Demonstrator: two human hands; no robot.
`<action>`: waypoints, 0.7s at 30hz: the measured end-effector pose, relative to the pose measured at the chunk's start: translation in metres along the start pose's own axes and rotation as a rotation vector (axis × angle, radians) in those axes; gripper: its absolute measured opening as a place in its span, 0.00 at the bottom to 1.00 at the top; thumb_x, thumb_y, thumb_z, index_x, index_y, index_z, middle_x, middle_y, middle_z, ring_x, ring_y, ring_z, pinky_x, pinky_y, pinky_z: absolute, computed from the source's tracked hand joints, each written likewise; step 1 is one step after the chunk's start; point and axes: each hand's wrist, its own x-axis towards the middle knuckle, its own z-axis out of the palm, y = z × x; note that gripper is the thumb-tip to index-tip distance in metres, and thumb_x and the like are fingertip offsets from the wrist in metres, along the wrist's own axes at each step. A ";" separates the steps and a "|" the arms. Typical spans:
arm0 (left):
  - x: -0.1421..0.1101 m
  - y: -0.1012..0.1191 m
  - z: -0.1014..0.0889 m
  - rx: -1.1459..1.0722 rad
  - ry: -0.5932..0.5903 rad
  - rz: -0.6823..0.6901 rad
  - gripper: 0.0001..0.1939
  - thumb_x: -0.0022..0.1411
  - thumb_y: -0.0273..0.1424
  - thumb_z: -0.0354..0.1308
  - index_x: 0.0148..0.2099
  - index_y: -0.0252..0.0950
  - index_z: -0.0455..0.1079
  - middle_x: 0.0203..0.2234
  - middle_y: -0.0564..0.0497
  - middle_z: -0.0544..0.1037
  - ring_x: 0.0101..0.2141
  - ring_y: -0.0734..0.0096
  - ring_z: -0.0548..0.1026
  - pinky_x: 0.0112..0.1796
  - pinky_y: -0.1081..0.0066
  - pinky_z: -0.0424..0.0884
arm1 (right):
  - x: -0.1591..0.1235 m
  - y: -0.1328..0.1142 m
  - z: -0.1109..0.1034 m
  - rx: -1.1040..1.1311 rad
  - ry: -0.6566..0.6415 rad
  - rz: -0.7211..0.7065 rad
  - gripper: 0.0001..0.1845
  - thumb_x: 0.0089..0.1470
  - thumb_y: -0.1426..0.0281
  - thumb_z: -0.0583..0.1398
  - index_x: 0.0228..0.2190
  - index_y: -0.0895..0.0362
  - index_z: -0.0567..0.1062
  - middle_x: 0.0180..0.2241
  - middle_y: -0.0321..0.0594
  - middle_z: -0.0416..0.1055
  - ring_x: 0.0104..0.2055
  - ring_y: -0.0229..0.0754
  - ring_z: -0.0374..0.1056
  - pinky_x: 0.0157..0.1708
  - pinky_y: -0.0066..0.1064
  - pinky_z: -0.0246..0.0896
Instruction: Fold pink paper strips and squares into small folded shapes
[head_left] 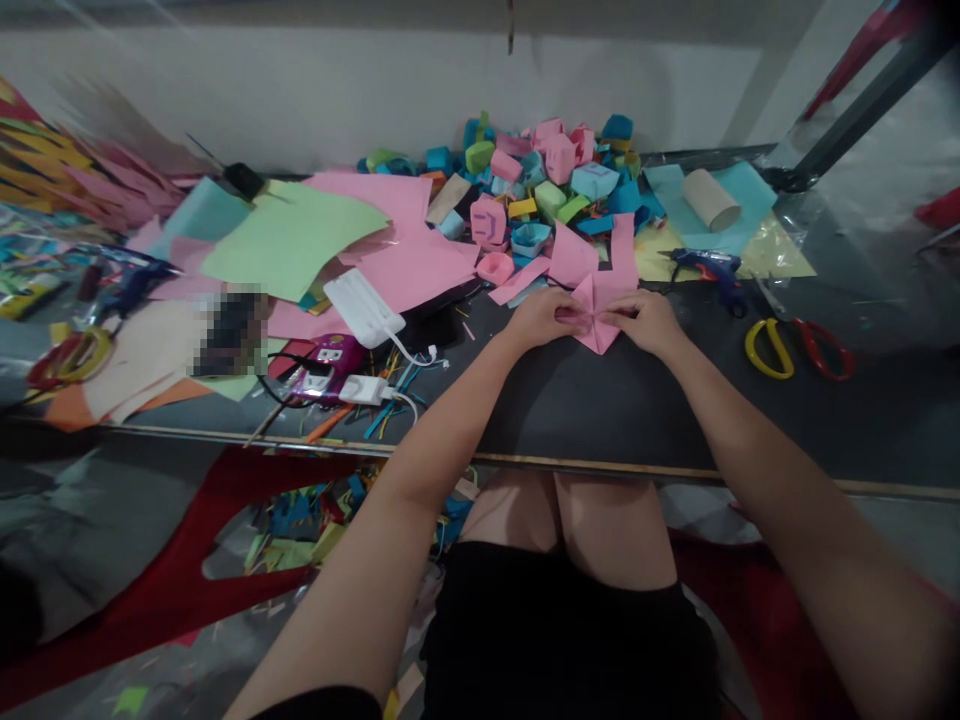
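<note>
A pink sheet of folding paper (pixel 599 336) lies on the dark tabletop, creased into a pointed shape with a tip towards me. My left hand (pixel 547 318) pinches its left side, with the fingers closed on the paper. From the other side my right hand (pixel 646 318) grips the right part near the middle crease. Just behind the paper are pink offcuts (pixel 574 258) and a small pink folded paper box (pixel 495 267). The exact fold under my fingertips is partly hidden.
Several small folded paper boxes (pixel 559 158) pile up against the wall. To the right are a blue glue gun (pixel 709 265), scissors (pixel 795 345) and a cardboard tube (pixel 710 200). Coloured sheets (pixel 300 235), a white power bank (pixel 365 305) and a purple power strip (pixel 330 365) lie left.
</note>
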 end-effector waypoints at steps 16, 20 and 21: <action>-0.001 0.007 -0.004 0.017 -0.007 -0.018 0.12 0.59 0.38 0.71 0.44 0.40 0.83 0.41 0.47 0.85 0.42 0.61 0.80 0.47 0.62 0.73 | -0.001 -0.014 0.008 -0.076 0.082 0.069 0.14 0.51 0.70 0.67 0.41 0.55 0.85 0.38 0.45 0.84 0.39 0.49 0.79 0.45 0.43 0.72; -0.002 0.009 -0.005 0.012 -0.018 -0.004 0.11 0.61 0.38 0.70 0.44 0.41 0.83 0.41 0.47 0.85 0.43 0.61 0.80 0.48 0.61 0.73 | -0.001 -0.016 0.008 -0.114 0.064 0.060 0.10 0.53 0.69 0.66 0.39 0.53 0.85 0.38 0.44 0.84 0.40 0.51 0.78 0.46 0.45 0.72; -0.002 0.009 -0.005 0.016 -0.017 -0.004 0.11 0.61 0.37 0.70 0.44 0.41 0.83 0.41 0.47 0.85 0.43 0.61 0.80 0.48 0.61 0.73 | -0.001 -0.016 0.008 -0.124 0.061 0.058 0.10 0.54 0.69 0.66 0.39 0.53 0.85 0.38 0.45 0.84 0.40 0.51 0.78 0.46 0.45 0.71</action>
